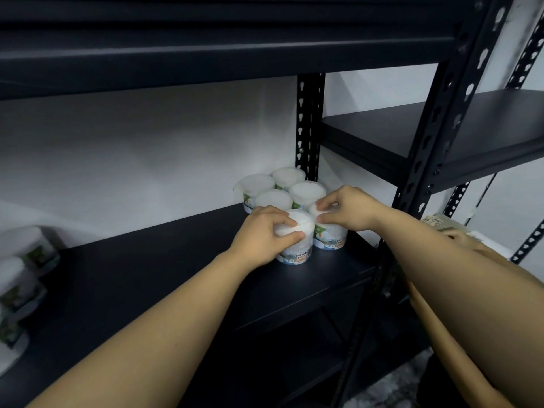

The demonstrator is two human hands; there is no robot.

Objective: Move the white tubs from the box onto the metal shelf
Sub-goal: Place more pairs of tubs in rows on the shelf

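Cotton-bud tubs [284, 188], six in all, stand clustered at the right rear of the black metal shelf [164, 272], beside the perforated upright [309, 125]. Left hand [262, 231] grips the front tub [295, 245] by its lid; right hand [346, 209] pinches the lid of the adjoining tub [331, 238]. Further tubs [23, 269] stand, blurred, at the shelf's left edge.

Your left hand [262, 231] grips the top of the nearest white tub [295, 245], which stands upright on the dark metal shelf [147, 275]. Your right hand [346, 209] grips the tub beside it [329, 235] on the right, the two tubs touching. Four more tubs [278, 188] stand close behind, toward the far wall. Other tubs [23, 260] sit well apart at the left edge, blurred.
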